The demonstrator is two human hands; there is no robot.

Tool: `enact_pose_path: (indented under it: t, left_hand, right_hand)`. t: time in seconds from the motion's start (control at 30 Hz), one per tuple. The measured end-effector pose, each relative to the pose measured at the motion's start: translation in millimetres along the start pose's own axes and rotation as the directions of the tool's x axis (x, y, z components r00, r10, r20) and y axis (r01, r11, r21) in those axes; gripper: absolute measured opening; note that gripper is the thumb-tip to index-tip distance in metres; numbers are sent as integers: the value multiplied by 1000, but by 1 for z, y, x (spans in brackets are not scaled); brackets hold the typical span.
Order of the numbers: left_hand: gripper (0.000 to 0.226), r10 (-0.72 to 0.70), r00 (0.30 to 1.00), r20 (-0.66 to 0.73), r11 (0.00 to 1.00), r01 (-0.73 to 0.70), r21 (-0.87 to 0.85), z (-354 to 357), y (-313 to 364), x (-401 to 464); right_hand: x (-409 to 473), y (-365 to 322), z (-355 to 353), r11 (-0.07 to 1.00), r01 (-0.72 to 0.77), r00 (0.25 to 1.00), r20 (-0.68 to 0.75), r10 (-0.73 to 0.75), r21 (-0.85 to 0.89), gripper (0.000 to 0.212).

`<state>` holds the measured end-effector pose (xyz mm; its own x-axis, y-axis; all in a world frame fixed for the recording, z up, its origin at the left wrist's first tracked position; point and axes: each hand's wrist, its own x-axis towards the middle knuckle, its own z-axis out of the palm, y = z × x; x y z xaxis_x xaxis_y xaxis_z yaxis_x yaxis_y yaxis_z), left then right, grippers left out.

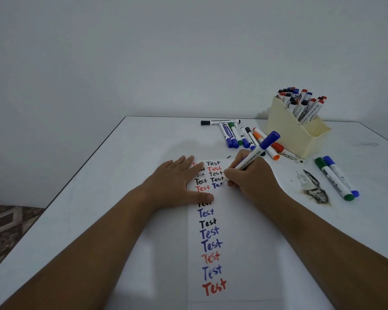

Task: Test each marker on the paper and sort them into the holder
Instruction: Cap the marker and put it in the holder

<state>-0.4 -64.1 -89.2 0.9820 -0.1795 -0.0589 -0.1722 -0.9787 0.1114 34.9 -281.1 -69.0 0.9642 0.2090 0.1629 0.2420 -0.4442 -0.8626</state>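
Right grip (246, 177) pinching a blue marker (254, 154), fingers curled round its barrel, tip pressing on the paper (244, 242) beside a half-written blue "Test", cap end tilting toward 1 o'clock. Left grip (179, 180) lying flat and open, fingers straight, holding down the paper at 9 o'clock of the tip. Loose markers (240, 135) lying at 12 o'clock; holder (289, 130) standing at 1 o'clock, full of markers; two markers (336, 177) lying on the desk (99, 209) at 3 o'clock.
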Motion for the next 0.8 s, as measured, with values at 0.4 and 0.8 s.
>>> enact_pose_path:
  t: [0.4, 0.8]
  left_hand:
    - [114, -1, 1000, 10, 1000, 1, -11, -2, 1, -2]
    - [113, 11, 1000, -1, 1000, -11, -1, -4, 2, -3]
  right_hand:
    - [1, -1, 1, 1000, -18, 1000, -5, 18, -8, 21]
    - [2, 0, -1, 999, -44, 998, -46, 45, 17, 22]
